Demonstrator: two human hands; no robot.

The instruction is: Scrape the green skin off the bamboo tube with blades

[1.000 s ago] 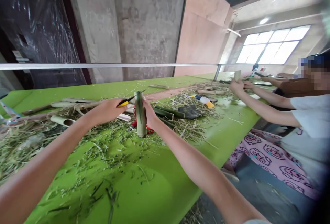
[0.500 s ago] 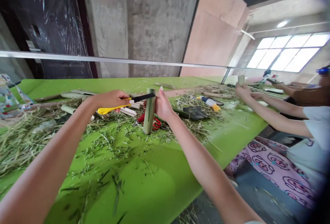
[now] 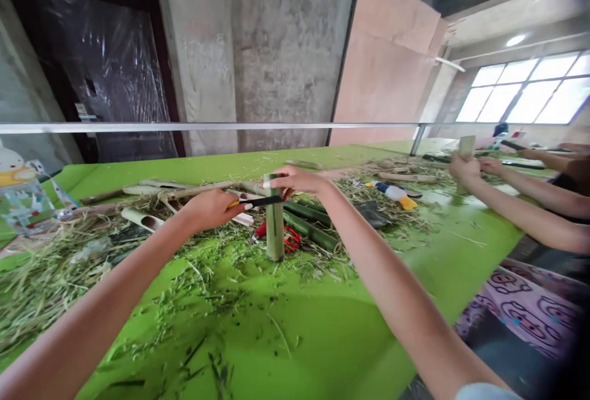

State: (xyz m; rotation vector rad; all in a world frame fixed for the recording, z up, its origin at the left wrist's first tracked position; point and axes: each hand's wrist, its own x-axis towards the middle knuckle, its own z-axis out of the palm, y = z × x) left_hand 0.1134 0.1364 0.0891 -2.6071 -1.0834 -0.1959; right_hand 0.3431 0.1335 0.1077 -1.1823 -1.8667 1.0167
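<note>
A bamboo piece (image 3: pixel 275 234) stands upright on the green table. My right hand (image 3: pixel 295 180) grips its top, fingers wrapped over the upper end. My left hand (image 3: pixel 212 208) is closed round the yellow handle of a knife, most of which the fingers hide. The knife's dark blade (image 3: pixel 265 201) lies level against the bamboo's near side, just below my right fingers. Behind the bamboo rest a red-handled tool (image 3: pixel 259 231) and red scissor-like handles (image 3: pixel 292 239).
Bamboo shavings (image 3: pixel 41 277) heap at the left, with bamboo tubes (image 3: pixel 141 219) behind. Green bamboo lengths (image 3: pixel 311 229) and a yellow-and-white tool (image 3: pixel 396 194) lie to the right. Another person's hands (image 3: pixel 465 169) hold bamboo at the far right. A metal rail (image 3: pixel 207 126) crosses behind.
My right hand has shifted from the bamboo's side to its top. My left hand has lowered the blade along the bamboo. The view has also shifted a little.
</note>
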